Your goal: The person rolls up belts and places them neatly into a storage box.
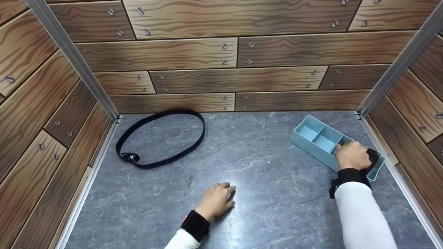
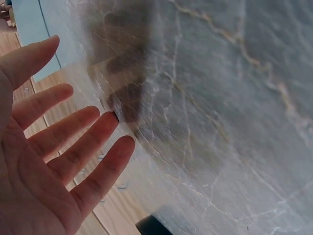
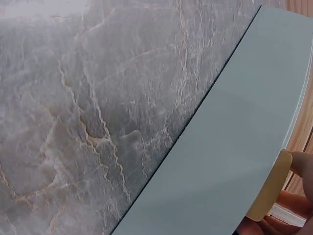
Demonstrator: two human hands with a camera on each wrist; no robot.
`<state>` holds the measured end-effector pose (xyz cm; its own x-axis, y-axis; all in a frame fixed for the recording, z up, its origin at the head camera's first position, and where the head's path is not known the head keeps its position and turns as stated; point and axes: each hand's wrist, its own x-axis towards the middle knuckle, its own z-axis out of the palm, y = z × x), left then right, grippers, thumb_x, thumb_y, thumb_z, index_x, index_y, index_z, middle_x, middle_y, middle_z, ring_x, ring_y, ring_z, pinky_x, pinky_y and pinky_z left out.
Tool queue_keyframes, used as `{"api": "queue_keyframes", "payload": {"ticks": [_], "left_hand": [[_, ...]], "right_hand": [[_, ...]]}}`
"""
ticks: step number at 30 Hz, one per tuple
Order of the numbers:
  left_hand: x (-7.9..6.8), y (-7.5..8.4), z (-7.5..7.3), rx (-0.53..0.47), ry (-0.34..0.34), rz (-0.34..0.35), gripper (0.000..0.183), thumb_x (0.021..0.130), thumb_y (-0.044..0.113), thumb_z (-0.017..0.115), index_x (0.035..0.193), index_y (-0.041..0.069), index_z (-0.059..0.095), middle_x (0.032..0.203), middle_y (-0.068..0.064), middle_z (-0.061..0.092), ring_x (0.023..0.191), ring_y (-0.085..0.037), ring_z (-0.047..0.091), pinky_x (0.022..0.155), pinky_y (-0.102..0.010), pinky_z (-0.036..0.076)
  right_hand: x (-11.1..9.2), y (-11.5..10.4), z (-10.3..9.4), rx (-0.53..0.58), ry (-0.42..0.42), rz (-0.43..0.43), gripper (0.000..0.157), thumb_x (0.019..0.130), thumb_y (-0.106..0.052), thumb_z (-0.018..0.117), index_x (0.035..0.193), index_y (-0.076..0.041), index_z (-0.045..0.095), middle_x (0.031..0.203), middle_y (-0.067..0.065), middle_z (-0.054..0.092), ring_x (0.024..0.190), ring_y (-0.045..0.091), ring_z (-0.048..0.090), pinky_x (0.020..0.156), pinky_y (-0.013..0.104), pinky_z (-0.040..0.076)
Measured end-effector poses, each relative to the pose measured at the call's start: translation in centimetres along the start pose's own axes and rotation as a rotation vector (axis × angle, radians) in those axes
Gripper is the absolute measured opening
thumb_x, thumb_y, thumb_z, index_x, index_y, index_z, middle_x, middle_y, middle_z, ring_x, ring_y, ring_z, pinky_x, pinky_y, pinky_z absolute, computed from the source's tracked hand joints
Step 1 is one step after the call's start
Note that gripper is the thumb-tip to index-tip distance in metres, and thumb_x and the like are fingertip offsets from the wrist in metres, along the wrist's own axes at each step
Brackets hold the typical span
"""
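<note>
My right hand (image 1: pixel 353 156) reaches into the light-blue divided box (image 1: pixel 311 145) at the right. In the right wrist view its fingers (image 3: pixel 293 200) pinch a flat tan piece with rounded corners (image 3: pixel 272 186) at the box's rim. A dark object (image 1: pixel 373 159) shows beside that hand in the box; the palm hides much of it, and I cannot tell what it is. My left hand (image 1: pixel 215 200) hovers low over the grey marbled surface, fingers spread and relaxed, holding nothing. At the back left lies a black belt (image 1: pixel 169 160) in a loop, with its buckle (image 1: pixel 131 157) toward the front left.
Wood-patterned panels (image 1: pixel 193 53) wall the surface at the back and on both sides, with metal strips (image 1: pixel 79 58) along the corners. The box's right end sits near the right wall's bottom rail (image 1: pixel 405 183). Two bare compartments (image 1: pixel 325 139) show in the box.
</note>
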<state>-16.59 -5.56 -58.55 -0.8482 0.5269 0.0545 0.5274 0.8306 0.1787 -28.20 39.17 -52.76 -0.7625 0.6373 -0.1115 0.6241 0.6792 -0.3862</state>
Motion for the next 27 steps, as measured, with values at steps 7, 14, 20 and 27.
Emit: {"api": "queue_keyframes", "payload": {"ticks": [7, 14, 20, 27], "left_hand": [[0.0, 0.1, 0.1, 0.012, 0.011, 0.003, 0.046, 0.085, 0.037, 0.072, 0.125, 0.016, 0.066, 0.120, -0.004, 0.064, 0.099, -0.025, 0.063, 0.077, -0.041, 0.054], [0.0, 0.0, 0.2, 0.013, 0.023, 0.008, 0.044, 0.085, 0.035, 0.072, 0.125, 0.016, 0.067, 0.118, -0.004, 0.064, 0.097, -0.025, 0.063, 0.075, -0.041, 0.054], [0.1, -0.3, 0.0, -0.081, -0.009, -0.027, 0.048, 0.087, 0.035, 0.071, 0.129, 0.013, 0.064, 0.122, -0.009, 0.063, 0.103, -0.028, 0.063, 0.078, -0.044, 0.054], [0.3, -3.5, -0.8, -0.185, 0.137, -0.156, 0.035, 0.082, 0.022, 0.073, 0.112, 0.005, 0.067, 0.105, -0.013, 0.064, 0.086, -0.031, 0.064, 0.073, -0.045, 0.053]], "right_hand": [[-0.6, 0.3, 0.1, 0.045, 0.031, -0.042, 0.057, 0.094, -0.040, 0.053, 0.120, 0.011, 0.057, 0.123, 0.039, 0.053, 0.108, 0.055, 0.054, 0.077, 0.065, 0.045], [-1.5, 0.5, 0.3, 0.086, 0.038, -0.080, 0.058, 0.094, -0.039, 0.055, 0.132, 0.004, 0.050, 0.132, 0.036, 0.043, 0.116, 0.056, 0.047, 0.082, 0.069, 0.041], [-3.4, -0.1, 1.2, 0.069, 0.102, -0.148, 0.061, 0.093, -0.033, 0.060, 0.139, 0.003, 0.041, 0.138, 0.038, 0.030, 0.125, 0.055, 0.034, 0.088, 0.070, 0.038], [-7.7, -2.0, 3.1, -0.051, 0.229, -0.465, 0.043, 0.088, -0.016, 0.060, 0.125, 0.004, 0.055, 0.133, 0.035, 0.040, 0.121, 0.055, 0.038, 0.092, 0.068, 0.034]]}}
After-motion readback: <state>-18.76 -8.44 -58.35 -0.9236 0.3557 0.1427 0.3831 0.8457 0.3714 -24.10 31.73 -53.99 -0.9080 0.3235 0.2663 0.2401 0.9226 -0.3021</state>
